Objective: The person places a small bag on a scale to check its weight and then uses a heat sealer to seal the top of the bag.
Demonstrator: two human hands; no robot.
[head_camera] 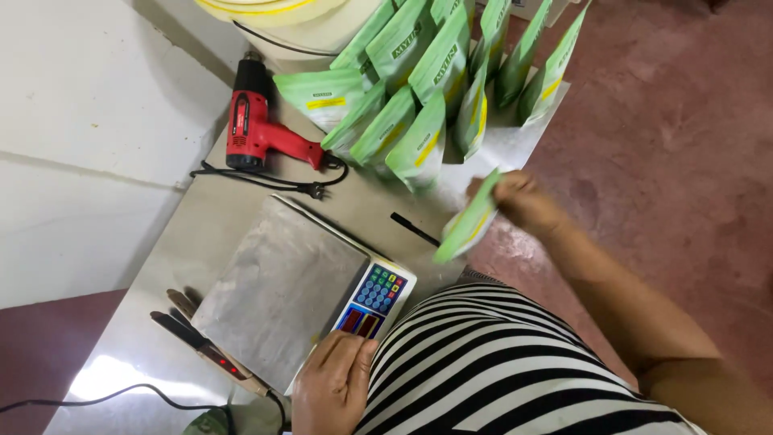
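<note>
— green and white, that's what i see first: a flat pouch [469,226] pinched by its upper edge in my right hand [519,200], fingers closed on it, tilted and held above the near edge of the steel table [161,266].

— and the other hand?

— my left hand [332,385] rests low at the front corner of the digital scale [298,294], just beside its coloured keypad. fingers are curled, touching the scale body; i cannot tell whether they grip anything.

— where do the rest of the packs sit?

— a cluster of standing pouches [419,72], same green and white, crowds the far end of the table, upright and leaning on each other. the held pouch is near the closest of them but apart.

— anything else on the table?

— 1 red heat gun [258,125] lies on its side at the far left, its black cord [266,181] looped in front of it. a black pen [415,229] lies between the scale and the held pouch. a long flat tool [205,350] with a red light lies along the scale's left edge.
</note>
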